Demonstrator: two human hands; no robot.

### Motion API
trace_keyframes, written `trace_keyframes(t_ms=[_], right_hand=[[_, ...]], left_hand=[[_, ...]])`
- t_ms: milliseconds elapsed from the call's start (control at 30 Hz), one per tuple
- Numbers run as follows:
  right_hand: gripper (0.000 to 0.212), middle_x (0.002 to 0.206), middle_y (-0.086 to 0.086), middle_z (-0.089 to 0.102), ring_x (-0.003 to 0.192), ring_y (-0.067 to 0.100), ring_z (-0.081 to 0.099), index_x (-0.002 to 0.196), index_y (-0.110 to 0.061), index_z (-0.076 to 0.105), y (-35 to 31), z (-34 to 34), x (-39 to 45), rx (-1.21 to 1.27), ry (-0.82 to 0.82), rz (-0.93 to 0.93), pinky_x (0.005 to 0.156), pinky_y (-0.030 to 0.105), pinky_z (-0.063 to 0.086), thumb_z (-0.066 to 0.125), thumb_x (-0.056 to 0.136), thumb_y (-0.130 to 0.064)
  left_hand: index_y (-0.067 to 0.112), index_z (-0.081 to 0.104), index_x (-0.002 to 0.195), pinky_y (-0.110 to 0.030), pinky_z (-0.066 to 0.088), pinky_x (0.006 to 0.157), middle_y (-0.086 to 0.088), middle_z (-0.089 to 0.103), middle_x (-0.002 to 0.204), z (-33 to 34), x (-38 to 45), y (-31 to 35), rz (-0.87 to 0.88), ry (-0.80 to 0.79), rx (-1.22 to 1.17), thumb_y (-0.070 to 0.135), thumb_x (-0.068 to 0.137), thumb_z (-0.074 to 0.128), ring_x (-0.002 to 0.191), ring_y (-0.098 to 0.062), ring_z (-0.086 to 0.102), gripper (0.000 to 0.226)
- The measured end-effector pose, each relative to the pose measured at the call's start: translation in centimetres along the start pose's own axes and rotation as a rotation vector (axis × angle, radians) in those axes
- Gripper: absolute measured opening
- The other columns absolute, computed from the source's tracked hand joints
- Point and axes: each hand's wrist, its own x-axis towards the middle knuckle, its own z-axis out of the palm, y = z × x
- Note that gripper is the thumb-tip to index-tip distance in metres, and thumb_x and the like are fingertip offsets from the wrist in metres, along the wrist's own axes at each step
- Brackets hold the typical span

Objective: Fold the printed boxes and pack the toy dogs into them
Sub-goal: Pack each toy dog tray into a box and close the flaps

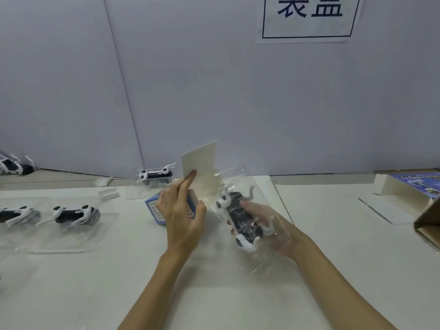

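While steadying box with left hand, flap up, gripping bagged dog in right hand; three more dogs waiting unpacked.

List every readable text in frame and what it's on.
"品": large dark character on the white paper sign on the wall; the character left of it is cut off at the top, not certain.
"DOG": on the flat printed box at far right.
Small print on the blue box gripped by the left hand: too blurred to read.
Nothing else legible.
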Motion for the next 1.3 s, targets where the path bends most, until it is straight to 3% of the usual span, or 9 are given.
trace_keyframes(t_ms=[133,233,500,633,733,867,933,1067,1300], right_hand=[[0.049,0.108,0.009,0.078,0.096,0.027,0.076,0.123,-0.019,0.071,1.5,-0.9,1.3,-0.120,0.260,0.123,0.079,0.034,0.060,0.079,0.085,-0.049],[0.035,0.104,0.008,0.080,0.100,0.034,0.075,0.130,-0.026,0.060,2.0,-1.6,1.5,-0.181,0.335,0.155,0.087,0.045,0.060,0.071,0.097,-0.032],[0.057,0.102,-0.001,0.074,0.093,0.012,0.072,0.137,-0.047,0.055,0.9,-3.0,1.1,-0.522,0.522,0.019,0.080,0.026,0.053,0.077,0.085,-0.056],[0.065,0.099,-0.011,0.071,0.076,0.003,0.071,0.142,-0.056,0.051,1.0,-3.4,0.9,-0.616,0.559,-0.020,0.063,0.017,0.053,0.078,0.083,-0.060],[0.070,0.103,-0.019,0.067,0.082,0.003,0.067,0.145,-0.062,0.041,1.0,-3.4,0.8,-0.875,0.607,-0.006,0.077,0.029,0.057,0.071,0.083,-0.070],[0.072,0.115,-0.010,0.062,0.095,0.013,0.065,0.155,-0.050,0.035,1.7,-2.8,1.0,-1.151,0.617,0.032,0.097,0.040,0.048,0.057,0.090,-0.072],[0.073,0.119,-0.007,0.061,0.104,0.017,0.065,0.156,-0.046,0.034,2.0,-2.9,1.2,-1.165,0.626,0.036,0.102,0.042,0.045,0.056,0.091,-0.071],[0.077,0.137,-0.003,0.055,0.128,0.023,0.052,0.159,-0.038,0.035,2.6,-3.0,1.5,-1.192,0.622,0.031,0.105,0.041,0.039,0.060,0.092,-0.065],[0.053,0.119,-0.007,0.053,0.114,0.022,0.055,0.145,-0.043,0.049,2.9,-2.9,1.9,-1.364,0.637,-0.011,0.088,0.037,0.034,0.055,0.094,-0.060]], left_hand=[[0.022,0.053,0.148,-0.050,0.023,0.118,0.023,0.047,0.142,0.2,-0.6,0.1,0.084,-0.064,-0.004,0.022,0.082,0.041,0.134,-0.004,0.044,0.066],[0.019,0.051,0.149,-0.043,0.025,0.118,0.030,0.041,0.145,0.4,-0.8,0.1,0.124,-0.122,0.006,0.020,0.080,0.039,0.134,-0.001,0.041,0.070],[0.019,0.050,0.150,-0.046,0.027,0.118,0.026,0.043,0.148,0.4,-0.9,0.0,0.110,-0.135,-0.055,0.015,0.079,0.034,0.137,-0.005,0.042,0.073],[0.017,0.050,0.150,-0.041,0.027,0.115,0.027,0.042,0.147,0.9,-1.3,0.3,0.148,-0.146,-0.052,0.015,0.080,0.033,0.133,-0.003,0.042,0.072],[0.017,0.050,0.150,-0.040,0.028,0.112,0.023,0.045,0.144,1.5,-2.0,0.2,0.188,-0.163,-0.032,0.014,0.080,0.034,0.126,-0.005,0.044,0.072],[0.012,0.053,0.147,-0.061,0.026,0.116,0.007,0.051,0.146,2.9,-3.0,-0.1,0.199,-0.229,0.059,0.016,0.078,0.035,0.127,-0.017,0.048,0.071],[0.012,0.053,0.147,-0.063,0.026,0.116,0.005,0.052,0.146,3.3,-3.1,-0.4,0.197,-0.242,0.074,0.015,0.081,0.036,0.127,-0.020,0.049,0.068],[0.015,0.055,0.145,-0.062,0.030,0.115,0.008,0.055,0.144,3.6,-3.1,-0.9,0.223,-0.199,0.093,0.019,0.100,0.040,0.126,-0.018,0.053,0.048],[0.013,0.061,0.141,-0.060,0.038,0.108,0.005,0.063,0.134,4.0,-3.2,-1.2,0.311,-0.162,0.112,0.017,0.102,0.047,0.119,-0.022,0.059,0.041]])
